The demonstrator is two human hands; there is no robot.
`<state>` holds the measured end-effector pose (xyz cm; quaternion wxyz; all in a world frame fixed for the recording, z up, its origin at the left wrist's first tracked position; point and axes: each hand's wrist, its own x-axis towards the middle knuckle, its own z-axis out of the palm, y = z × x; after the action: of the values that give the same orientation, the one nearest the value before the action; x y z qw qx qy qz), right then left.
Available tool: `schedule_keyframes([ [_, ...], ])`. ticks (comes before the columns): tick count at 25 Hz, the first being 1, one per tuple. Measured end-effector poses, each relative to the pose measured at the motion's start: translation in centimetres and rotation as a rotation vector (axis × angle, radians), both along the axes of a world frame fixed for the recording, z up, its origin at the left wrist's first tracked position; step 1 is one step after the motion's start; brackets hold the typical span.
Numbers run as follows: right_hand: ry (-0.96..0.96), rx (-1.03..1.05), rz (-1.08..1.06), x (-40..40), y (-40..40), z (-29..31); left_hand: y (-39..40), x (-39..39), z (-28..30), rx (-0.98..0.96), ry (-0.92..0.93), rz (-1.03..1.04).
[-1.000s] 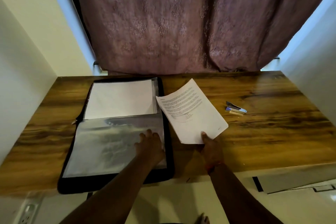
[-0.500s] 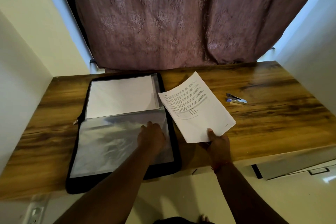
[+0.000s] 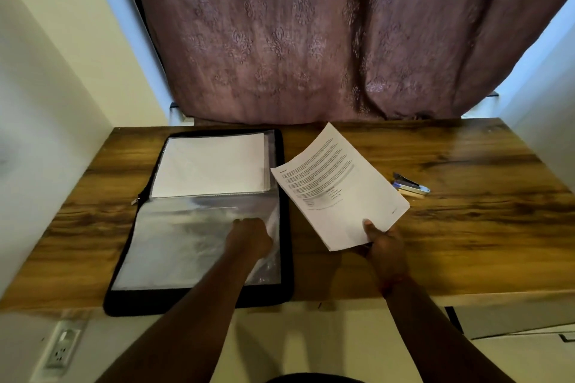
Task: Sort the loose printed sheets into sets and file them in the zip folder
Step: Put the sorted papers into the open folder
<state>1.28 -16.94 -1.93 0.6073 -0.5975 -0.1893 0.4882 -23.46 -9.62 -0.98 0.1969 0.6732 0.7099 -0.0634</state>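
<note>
The black zip folder [image 3: 199, 301] lies open flat at the left of the wooden desk [image 3: 466, 242], its near edge overhanging the desk's front lip, with white sheets [image 3: 211, 165] already filed in the far clear sleeve. On the near clear sleeve [image 3: 174, 246] the left hand [image 3: 249, 238] has its fingers curled at the right-hand edge, apparently pinching the film to lift it open; that plastic looks thin, limp and slick, so it should be taken at the open edge rather than mid-face. Just right of the folder, the right hand [image 3: 384, 242] pinches the near corner of a printed set [image 3: 339, 186], thumb on top, holding it tilted above the desk. The paper is light and floppy and will likely sag held by one corner; supporting the long edge would feed it in more cleanly. Farther right a small stapler [image 3: 410, 186] lies well apart, with bare wood around it for swinging the set leftward.
</note>
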Motion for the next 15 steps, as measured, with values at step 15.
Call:
schedule_keyframes([
  [15,0.031,-0.048,0.221,6.3,-3.4,-1.9,-4.2,2.2,-1.1,0.168,-0.315,0.492],
])
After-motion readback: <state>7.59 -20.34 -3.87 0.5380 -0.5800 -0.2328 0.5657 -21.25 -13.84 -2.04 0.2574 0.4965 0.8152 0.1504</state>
